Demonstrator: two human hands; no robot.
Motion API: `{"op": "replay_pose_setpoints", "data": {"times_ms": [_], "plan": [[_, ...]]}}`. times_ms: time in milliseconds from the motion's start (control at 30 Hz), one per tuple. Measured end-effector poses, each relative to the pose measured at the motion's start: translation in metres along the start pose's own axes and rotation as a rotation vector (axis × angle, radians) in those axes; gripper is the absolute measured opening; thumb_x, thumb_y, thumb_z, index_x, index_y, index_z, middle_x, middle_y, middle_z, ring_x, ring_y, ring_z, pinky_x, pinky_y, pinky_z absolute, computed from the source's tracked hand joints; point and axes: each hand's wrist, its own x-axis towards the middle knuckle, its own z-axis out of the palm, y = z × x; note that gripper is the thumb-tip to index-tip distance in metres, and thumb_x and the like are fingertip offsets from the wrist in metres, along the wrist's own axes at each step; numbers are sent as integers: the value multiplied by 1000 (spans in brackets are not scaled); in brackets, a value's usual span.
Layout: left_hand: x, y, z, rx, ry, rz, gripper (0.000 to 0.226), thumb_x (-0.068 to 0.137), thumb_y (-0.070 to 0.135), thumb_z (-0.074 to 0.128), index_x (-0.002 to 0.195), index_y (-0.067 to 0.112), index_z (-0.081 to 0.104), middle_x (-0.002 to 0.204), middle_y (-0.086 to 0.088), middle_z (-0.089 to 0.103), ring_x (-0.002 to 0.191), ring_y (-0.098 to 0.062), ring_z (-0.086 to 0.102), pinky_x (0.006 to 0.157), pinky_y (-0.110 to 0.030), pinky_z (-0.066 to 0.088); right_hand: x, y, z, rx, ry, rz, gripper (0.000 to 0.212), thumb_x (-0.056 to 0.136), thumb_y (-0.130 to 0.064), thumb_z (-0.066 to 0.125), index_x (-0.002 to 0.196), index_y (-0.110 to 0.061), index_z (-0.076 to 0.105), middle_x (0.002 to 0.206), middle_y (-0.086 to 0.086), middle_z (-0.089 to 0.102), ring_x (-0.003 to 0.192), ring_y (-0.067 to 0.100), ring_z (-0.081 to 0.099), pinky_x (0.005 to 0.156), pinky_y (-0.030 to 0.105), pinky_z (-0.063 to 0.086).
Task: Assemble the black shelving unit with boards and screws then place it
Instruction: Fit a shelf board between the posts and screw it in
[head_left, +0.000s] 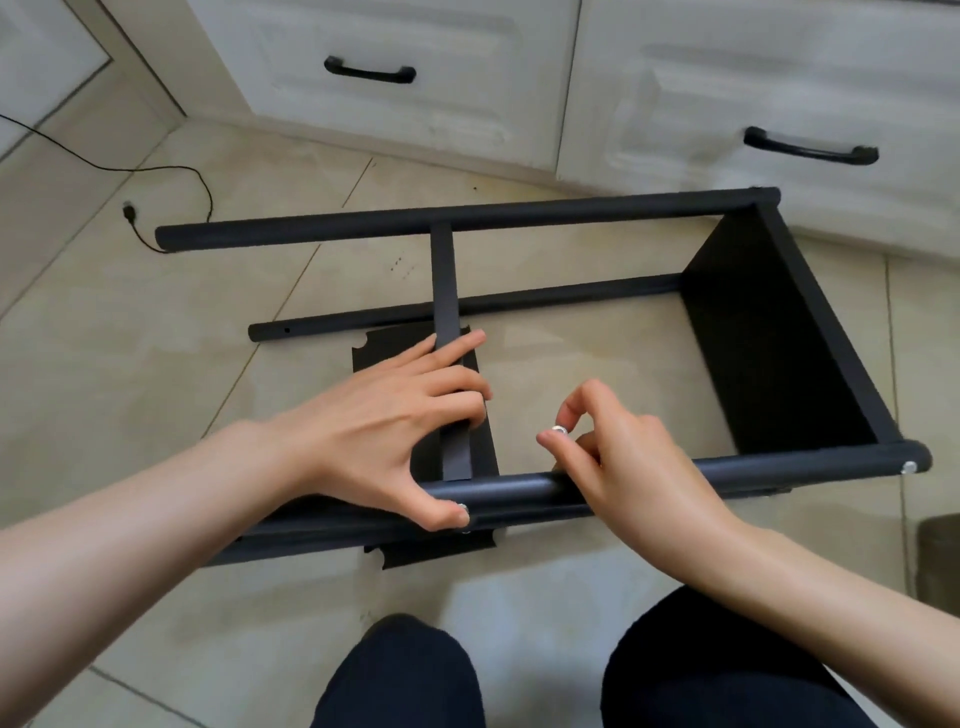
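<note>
On tiled floor (130, 389), black shelving unit (779, 332) lay on side; left hand (384, 431) gripped flat crossbar (445, 291), thumb pressing screw (462, 510) on near tube (519, 493); right hand (623, 457) just beside, pinching second screw (559, 429) above tube

Both my bare arms reach forward, hands low and close together

My left hand (395, 431) lies palm down, fingers spread and curled, thumb pressed downward at the near side. My right hand (623, 457) is raised slightly, thumb and forefinger pinched together, other fingers tucked loosely under
</note>
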Motion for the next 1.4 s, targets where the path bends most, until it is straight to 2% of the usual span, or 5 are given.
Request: {"op": "replay_pose_setpoints", "data": {"times_ms": [267,600,767,1233,1400], "plan": [[-15,14,7,-24,0,-44,65,71,73,64,114,26,57,134,10,50,155,-10,1,126,-40,11,26,-3,4,83,-245,-54,14,87,-21,73,86,-31,63,78,-10,69,76,-5,63,67,10,49],[-26,21,8,-151,4,-108,63,76,67,66,126,30,58,164,13,23,154,-7,2,125,-28,2,55,-8,14,402,-533,20,14,87,-4,71,94,-15,75,92,13,76,79,16,69,87,36,58],[-33,27,14,-152,39,-179,69,76,69,63,135,34,54,167,14,8,154,-10,1,124,-29,2,64,-7,16,534,-659,83,24,87,1,70,106,-9,61,87,12,74,73,15,65,75,26,58],[-33,33,16,-325,118,-261,70,70,61,70,132,28,61,162,12,27,153,-8,12,119,-44,25,75,-12,32,760,-885,284,12,94,2,57,90,-6,65,83,6,70,73,13,66,73,20,58],[-32,35,15,-336,120,-266,71,70,61,68,132,27,61,162,13,27,153,-7,11,119,-41,25,75,-14,35,698,-924,292,38,92,0,60,60,-19,69,66,2,66,58,11,59,60,19,54]]}}
